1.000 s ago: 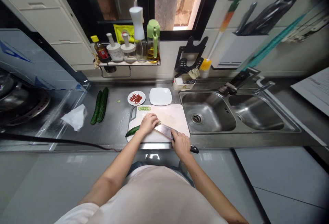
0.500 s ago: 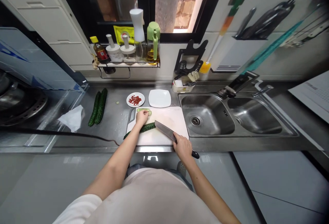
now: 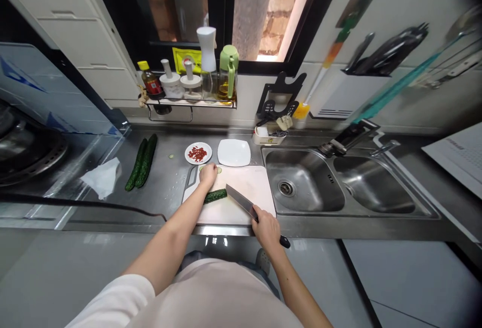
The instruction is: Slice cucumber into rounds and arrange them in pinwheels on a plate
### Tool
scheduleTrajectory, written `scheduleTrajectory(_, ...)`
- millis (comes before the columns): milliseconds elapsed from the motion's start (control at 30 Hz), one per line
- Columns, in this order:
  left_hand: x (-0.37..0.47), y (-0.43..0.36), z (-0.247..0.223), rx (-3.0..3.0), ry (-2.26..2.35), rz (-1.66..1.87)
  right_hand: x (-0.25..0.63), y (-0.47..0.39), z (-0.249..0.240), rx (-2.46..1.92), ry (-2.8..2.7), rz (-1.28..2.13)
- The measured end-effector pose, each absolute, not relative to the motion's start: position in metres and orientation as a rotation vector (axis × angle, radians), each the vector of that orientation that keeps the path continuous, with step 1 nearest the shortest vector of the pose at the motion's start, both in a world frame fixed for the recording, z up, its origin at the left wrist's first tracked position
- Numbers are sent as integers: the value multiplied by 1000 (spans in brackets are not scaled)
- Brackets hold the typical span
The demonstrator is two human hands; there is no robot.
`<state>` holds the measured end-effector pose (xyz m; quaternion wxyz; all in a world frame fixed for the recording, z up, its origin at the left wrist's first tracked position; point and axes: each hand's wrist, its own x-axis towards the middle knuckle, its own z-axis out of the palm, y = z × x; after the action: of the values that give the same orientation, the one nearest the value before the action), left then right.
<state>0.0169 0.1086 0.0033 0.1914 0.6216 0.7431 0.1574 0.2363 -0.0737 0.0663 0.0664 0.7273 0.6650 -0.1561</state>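
Note:
My right hand (image 3: pixel 266 227) is wrapped round the black handle of a kitchen knife (image 3: pixel 241 200). Its blade slants over the white cutting board (image 3: pixel 256 182), the tip beside the cut end of a cucumber (image 3: pixel 216 196). My left forearm crosses above that cucumber and hides part of it. At the board's far edge my left hand (image 3: pixel 208 173) has its fingers closed over pale green cucumber slices (image 3: pixel 219 170), which show on either side of it; the fingertips are partly hidden.
Behind the board stand a small plate of chopped red pieces (image 3: pixel 198 153) and a white square plate (image 3: pixel 234 152). Two whole cucumbers (image 3: pixel 141 162) and a crumpled white cloth or tissue (image 3: pixel 101 177) lie to the left. A double sink (image 3: pixel 305 177) is on the right.
The whole view has shifted slightly as the head tilted. My left hand now covers more of the slices. The knife stays beside the cucumber's cut end in my right hand.

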Motion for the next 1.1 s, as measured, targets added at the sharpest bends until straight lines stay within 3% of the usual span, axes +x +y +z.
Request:
scheduleTrajectory(833, 7, 98, 3, 1872, 2030, 370, 232, -65, 61, 2290, 2055, -603)
scheduleTrajectory(1100, 4, 83, 9, 1831, 2022, 563, 233, -65, 55, 2351, 2059, -704)
